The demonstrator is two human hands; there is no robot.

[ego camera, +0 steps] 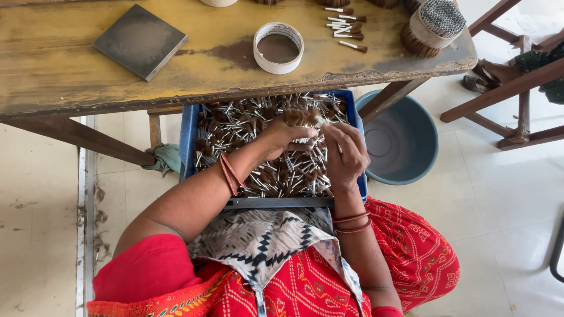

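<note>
Two hands over a blue crate (189,132) heaped with small brush heads (252,126), metal ferrules and brown bristle tufts jumbled together, far too many to count. Left hand (281,136) low on the pile, fingers curled shut around a bunch of brush heads (301,117), bristle ends fanned upward, probably gripped so to keep the tufts aligned. Right hand (345,154) just beside it, fingers narrowed to a pinch at the bunch's edge; whether on a single piece, cannot tell. Crate tucked under the edge of a worn yellow surface (70,64), close against the lap, likely for easy reach while seated. Red bangles on both wrists: two or three on each, hard to separate.

On the surface above: one dark square slab (141,40), one white tape roll (278,47), roughly eight loose brush heads (345,24) laid in a row, one round bundle of brush heads (432,26) bound upright. On the floor to the right, one grey-blue basin (405,141), nothing in it.
</note>
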